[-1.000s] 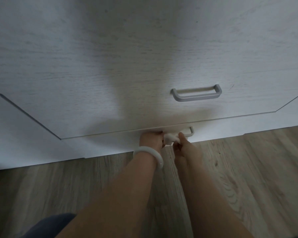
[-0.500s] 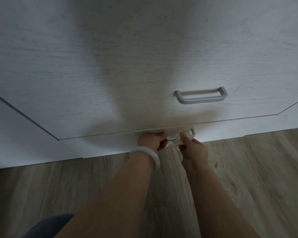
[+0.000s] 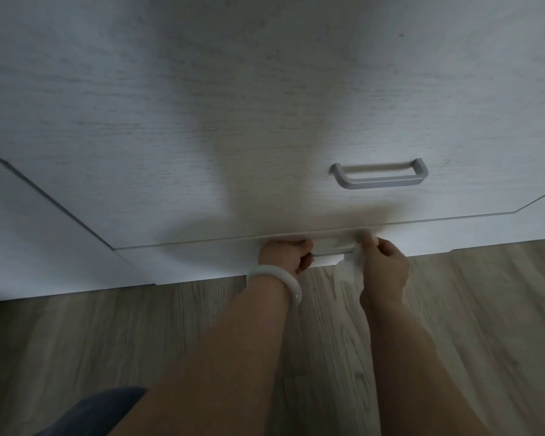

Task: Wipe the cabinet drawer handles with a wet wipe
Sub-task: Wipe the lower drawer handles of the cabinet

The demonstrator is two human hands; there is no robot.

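Cabinet [image 3: 202, 121]: pale wood-grain front, low over the floor [image 3: 107, 341]. You are on the bottom drawer handle [image 3: 328, 253], so this one is under way; whether the upper handle [image 3: 379, 176], grey metal bar, far and right, has been wiped cannot be judged. Your left hand [image 3: 283, 256] curls round the low handle's left end. Your right hand [image 3: 386, 269] pinches the wet wipe [image 3: 348, 265] at its right end. Wipe: white, crumpled, wrapped over the bar, loose tail hanging toward the floor.
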